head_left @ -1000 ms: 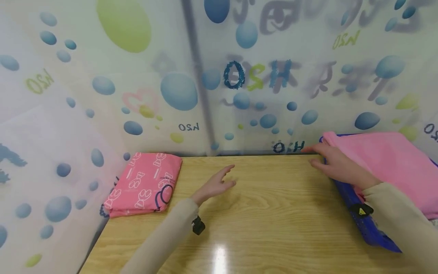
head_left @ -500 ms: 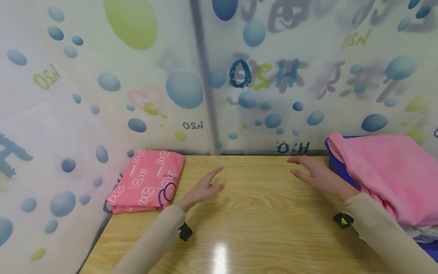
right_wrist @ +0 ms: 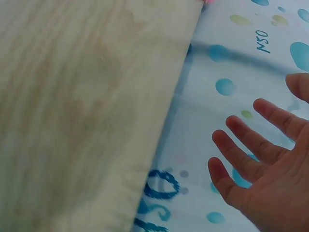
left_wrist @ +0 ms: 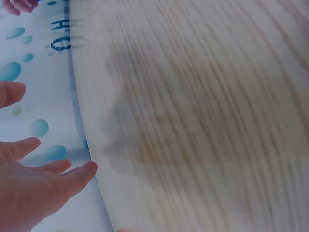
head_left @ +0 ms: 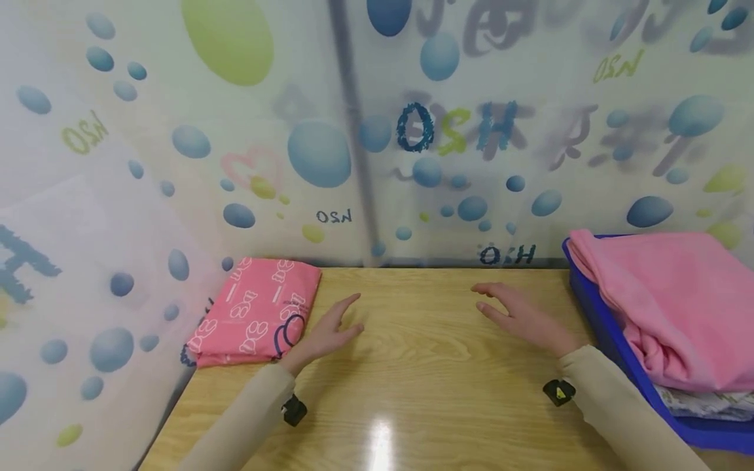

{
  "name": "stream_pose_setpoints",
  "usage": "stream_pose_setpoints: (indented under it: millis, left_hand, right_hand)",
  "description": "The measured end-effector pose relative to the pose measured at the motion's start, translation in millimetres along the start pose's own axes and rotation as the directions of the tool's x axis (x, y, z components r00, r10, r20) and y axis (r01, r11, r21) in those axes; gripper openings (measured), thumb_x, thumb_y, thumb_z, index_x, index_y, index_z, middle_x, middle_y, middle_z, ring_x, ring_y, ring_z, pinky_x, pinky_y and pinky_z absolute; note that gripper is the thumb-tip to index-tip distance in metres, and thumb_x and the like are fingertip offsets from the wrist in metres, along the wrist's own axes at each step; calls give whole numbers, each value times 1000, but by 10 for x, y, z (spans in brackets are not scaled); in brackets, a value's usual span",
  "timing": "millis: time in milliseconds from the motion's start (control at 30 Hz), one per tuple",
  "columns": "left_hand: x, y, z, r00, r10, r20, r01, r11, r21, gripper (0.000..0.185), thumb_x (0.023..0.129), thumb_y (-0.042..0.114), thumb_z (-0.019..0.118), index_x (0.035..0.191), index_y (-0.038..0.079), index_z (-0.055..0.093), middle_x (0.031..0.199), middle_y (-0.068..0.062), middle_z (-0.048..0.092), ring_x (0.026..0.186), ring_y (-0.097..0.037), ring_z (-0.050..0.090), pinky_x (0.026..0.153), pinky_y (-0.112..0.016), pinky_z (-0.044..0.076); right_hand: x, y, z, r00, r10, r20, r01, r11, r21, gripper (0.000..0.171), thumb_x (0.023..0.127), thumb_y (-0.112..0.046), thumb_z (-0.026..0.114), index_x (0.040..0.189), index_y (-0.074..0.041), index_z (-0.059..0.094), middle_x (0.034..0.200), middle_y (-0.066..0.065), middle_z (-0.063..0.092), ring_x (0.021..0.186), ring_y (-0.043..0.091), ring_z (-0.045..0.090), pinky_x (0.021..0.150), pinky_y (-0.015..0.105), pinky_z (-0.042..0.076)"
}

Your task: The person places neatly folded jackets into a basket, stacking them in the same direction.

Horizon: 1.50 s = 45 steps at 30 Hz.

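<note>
In the head view, my left hand (head_left: pixel 327 332) hovers over the wooden table, just right of a folded pink cloth (head_left: pixel 250 307) with white and dark line drawings. Its fingers are extended and hold nothing. My right hand (head_left: pixel 526 317) is above the table too, left of a blue bin (head_left: pixel 609 333), also holding nothing. A plain pink blanket (head_left: pixel 677 294) lies heaped in the bin on top of a white patterned cloth (head_left: pixel 707 403). Spread fingers show on the left hand (left_wrist: pixel 38 188) in the left wrist view and the right hand (right_wrist: pixel 275 169) in the right wrist view.
The wooden table (head_left: pixel 418 379) meets a curtain (head_left: pixel 377 196) printed with blue and green dots and lettering along its back edge. The curtain also runs down the left side. A dark wrist camera (head_left: pixel 294 410) is strapped on each sleeve.
My right hand has moved left, from over the bin's edge to above the table. My left hand has shifted left toward the folded pink cloth. The view has turned slightly.
</note>
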<state>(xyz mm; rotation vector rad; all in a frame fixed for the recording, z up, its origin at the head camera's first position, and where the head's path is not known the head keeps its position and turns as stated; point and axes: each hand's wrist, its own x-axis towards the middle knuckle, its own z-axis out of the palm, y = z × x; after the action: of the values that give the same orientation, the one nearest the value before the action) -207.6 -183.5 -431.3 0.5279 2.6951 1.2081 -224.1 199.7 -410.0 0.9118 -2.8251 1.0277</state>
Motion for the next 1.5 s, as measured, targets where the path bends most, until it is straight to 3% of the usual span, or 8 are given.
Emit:
stream_pose_setpoints:
  millis: [300,433,633,867,1133,1267,1367,1500]
  left_hand:
    - [-125,-128,-210,999,-3,-45,5,999,44,64,97,17,58,150,1,26,151,-27,25,137,-43,25,105,-60,27]
    - [-148,-169,-289,996,-42,-81,48,996,77,64,97,19,58,150,3,26,152,-26,24,138,-43,22,107,-61,22]
    - [-247,-294,-551,988,-36,-151,60,986,155,62,96,13,58,146,-6,27,144,-37,22,132,-51,22,102,-67,25]
    - [-389,-506,-925,977,-168,-133,195,954,228,70,98,28,55,148,-5,19,145,-41,13,130,-59,17,98,-72,24]
    - [-527,-785,-1230,942,-297,-155,331,896,297,85,96,45,55,150,-5,12,147,-41,8,132,-59,9,98,-73,19]
    - [-599,-877,-1339,921,-360,-152,390,858,333,95,93,54,54,150,-6,7,145,-44,-2,130,-63,0,97,-77,9]
    - [-637,-969,-1371,905,-397,-153,426,832,356,100,91,58,53,149,-7,5,143,-46,-9,128,-66,-5,95,-79,4]
    - [-642,-1080,-1330,886,-438,-151,464,824,326,103,90,60,53,150,-6,1,141,-48,-12,126,-69,-5,93,-80,8]
  right_hand:
    - [52,50,340,999,35,-23,-32,991,134,44,103,-28,48,134,3,50,132,18,54,118,37,50,96,55,40]
    - [12,77,420,997,71,-13,-68,984,168,44,103,-27,48,135,4,49,131,19,54,117,38,50,96,55,40]
    - [-32,82,492,995,101,4,-100,975,197,45,104,-28,46,136,3,47,130,22,53,116,39,51,95,58,40]
    - [-45,92,535,994,106,-10,-101,973,208,43,104,-26,47,135,3,48,128,21,54,113,37,54,94,56,42]
    - [-46,59,566,997,73,-26,-65,972,224,38,103,-20,48,132,5,49,121,20,58,108,35,57,91,54,45]
    - [-28,36,603,997,75,-30,-66,969,239,37,103,-19,49,131,4,50,118,20,59,108,34,58,90,53,45]
    - [8,10,644,997,70,-20,-63,965,255,37,103,-19,49,131,4,50,118,19,59,107,34,58,90,53,46]
    - [71,-60,719,998,62,5,-61,961,271,37,102,-19,50,133,3,49,118,18,59,107,33,58,90,51,46]
